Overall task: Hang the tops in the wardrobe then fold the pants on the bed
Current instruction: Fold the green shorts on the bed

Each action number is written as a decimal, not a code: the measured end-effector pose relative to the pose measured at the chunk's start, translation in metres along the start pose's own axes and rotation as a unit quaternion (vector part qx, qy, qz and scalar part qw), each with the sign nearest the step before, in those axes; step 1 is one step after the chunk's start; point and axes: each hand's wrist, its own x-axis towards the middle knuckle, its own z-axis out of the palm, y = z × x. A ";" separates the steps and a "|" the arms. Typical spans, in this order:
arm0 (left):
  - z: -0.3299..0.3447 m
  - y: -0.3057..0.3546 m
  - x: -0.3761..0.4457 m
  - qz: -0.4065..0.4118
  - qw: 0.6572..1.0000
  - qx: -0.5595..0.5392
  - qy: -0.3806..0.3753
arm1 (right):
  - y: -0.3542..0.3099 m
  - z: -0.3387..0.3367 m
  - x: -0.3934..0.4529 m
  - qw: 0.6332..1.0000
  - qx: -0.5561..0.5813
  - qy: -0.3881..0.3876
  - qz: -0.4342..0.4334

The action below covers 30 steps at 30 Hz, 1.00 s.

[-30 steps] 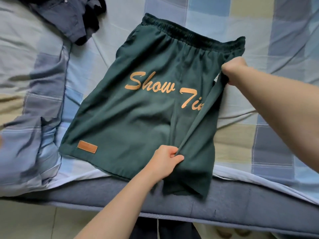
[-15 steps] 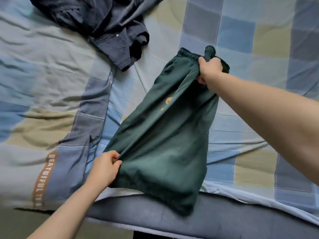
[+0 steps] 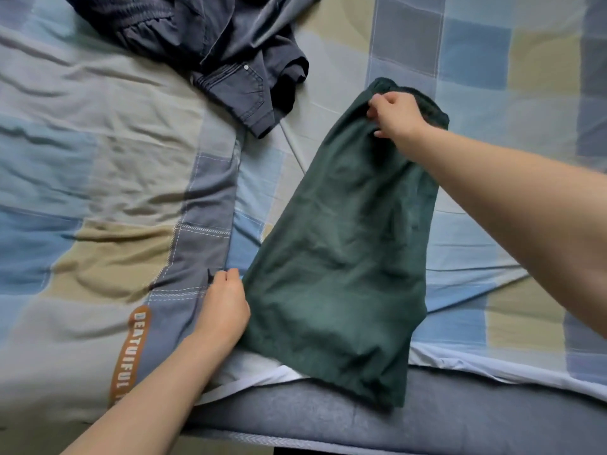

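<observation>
Dark green shorts (image 3: 345, 244) lie folded in half lengthwise on the checked bedsheet (image 3: 492, 231), waistband far from me, hem hanging slightly over the near bed edge. The printed side is hidden inside the fold. My right hand (image 3: 399, 114) is at the waistband's left corner, its fingers curled and pinching the fabric. My left hand (image 3: 226, 300) is at the left edge of the shorts near the hem, fingers curled against the cloth there.
A heap of dark blue and grey garments (image 3: 230, 47) lies at the far side of the bed. A rumpled checked quilt (image 3: 98, 192) with an orange lettered strip covers the left. The grey mattress edge (image 3: 460, 418) runs along the bottom.
The shorts went from spread flat with the lettering showing to folded in half. Both hands carried the right half over to the left and laid it down flat.
</observation>
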 end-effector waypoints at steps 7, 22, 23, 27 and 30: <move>0.002 0.009 0.017 -0.009 0.998 -0.062 -0.029 | 0.155 -0.067 -0.094 0.963 -0.012 0.169 0.210; 0.027 0.008 0.003 -0.036 0.966 -0.252 -0.050 | 0.232 -0.041 -0.270 0.891 0.311 -0.097 0.317; 0.029 0.013 -0.003 -0.031 0.960 -0.272 -0.060 | 0.233 -0.051 -0.268 0.900 0.302 -0.074 0.304; 0.048 0.047 -0.042 0.008 0.944 -0.322 -0.068 | 0.237 -0.108 -0.254 0.943 0.232 0.024 0.239; 0.069 0.067 -0.072 -0.010 0.910 -0.405 -0.092 | 0.249 -0.143 -0.249 0.943 0.212 0.065 0.250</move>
